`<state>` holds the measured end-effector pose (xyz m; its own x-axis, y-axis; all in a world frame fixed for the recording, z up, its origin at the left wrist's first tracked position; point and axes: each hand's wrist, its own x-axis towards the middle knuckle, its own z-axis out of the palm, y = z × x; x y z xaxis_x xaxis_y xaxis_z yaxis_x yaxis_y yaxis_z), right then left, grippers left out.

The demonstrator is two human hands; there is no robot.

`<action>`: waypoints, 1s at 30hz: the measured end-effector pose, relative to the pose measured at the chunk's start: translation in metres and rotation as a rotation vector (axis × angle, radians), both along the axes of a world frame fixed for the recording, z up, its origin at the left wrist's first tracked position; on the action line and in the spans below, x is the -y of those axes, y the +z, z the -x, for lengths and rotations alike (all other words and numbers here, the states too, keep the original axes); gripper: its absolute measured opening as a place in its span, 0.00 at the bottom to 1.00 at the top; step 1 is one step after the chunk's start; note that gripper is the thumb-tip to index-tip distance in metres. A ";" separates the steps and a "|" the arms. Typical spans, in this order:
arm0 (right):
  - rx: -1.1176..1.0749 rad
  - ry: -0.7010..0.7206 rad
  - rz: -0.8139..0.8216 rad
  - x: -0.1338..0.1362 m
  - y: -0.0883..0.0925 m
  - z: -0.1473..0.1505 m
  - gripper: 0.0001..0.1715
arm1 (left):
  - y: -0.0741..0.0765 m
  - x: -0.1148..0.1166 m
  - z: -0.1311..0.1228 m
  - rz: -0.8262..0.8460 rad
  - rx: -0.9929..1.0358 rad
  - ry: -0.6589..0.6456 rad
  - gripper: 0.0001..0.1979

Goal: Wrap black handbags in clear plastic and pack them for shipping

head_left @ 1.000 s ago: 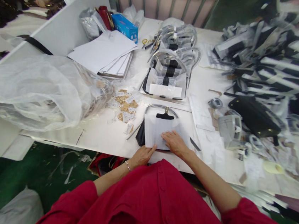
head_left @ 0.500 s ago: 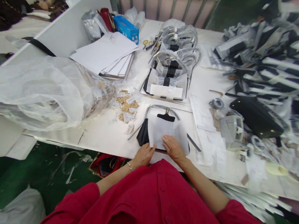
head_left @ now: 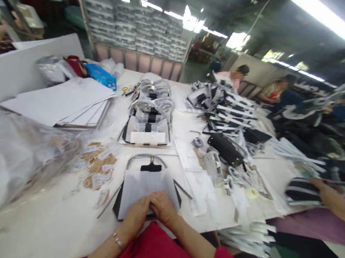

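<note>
1. Black bag (head_left: 150, 168) lies on counter (head_left: 56, 227), 12 o'clock, white sheet (head_left: 147, 183) over it.
2. Left hand (head_left: 139, 211), right hand (head_left: 162, 206) meet at sheet's 6 o'clock edge (cannot tell whether gripping).
3. Brown tags (head_left: 96, 166): bag's 10 o'clock.

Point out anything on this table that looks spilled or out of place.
The tan tags look spilled: they lie in a loose scatter beside the translucent plastic bag. Nothing looks clearly odd about the white sheet under the left hand and right hand.

bright tube lights (head_left: 325, 15) glow overhead, and a pale partition (head_left: 9, 78) borders the white table (head_left: 58, 233).
</note>
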<state>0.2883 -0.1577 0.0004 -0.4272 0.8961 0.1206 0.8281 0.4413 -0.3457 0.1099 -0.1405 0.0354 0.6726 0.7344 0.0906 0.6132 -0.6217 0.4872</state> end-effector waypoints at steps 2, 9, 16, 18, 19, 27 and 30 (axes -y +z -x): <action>-0.065 -0.017 -0.008 -0.002 -0.005 0.000 0.24 | -0.028 -0.012 0.009 0.029 0.018 0.021 0.25; -0.222 -0.095 -0.068 0.001 -0.019 0.002 0.19 | -0.052 -0.016 0.031 0.127 -0.032 -0.031 0.25; -0.111 -0.049 -0.048 -0.002 -0.003 0.003 0.16 | -0.057 -0.023 0.015 0.102 -0.235 -0.043 0.26; -0.094 -0.050 -0.035 -0.002 0.000 0.003 0.16 | -0.052 -0.025 0.010 0.074 -0.263 -0.042 0.25; -0.095 -0.062 -0.033 -0.001 0.001 0.003 0.16 | -0.049 -0.024 0.008 0.063 -0.273 -0.037 0.25; -0.089 -0.085 -0.042 0.003 0.009 0.006 0.23 | -0.052 -0.007 0.004 -0.048 -0.300 -0.016 0.27; -0.071 -0.099 -0.028 0.000 0.003 0.007 0.25 | -0.066 -0.010 0.013 -0.112 -0.176 -0.032 0.26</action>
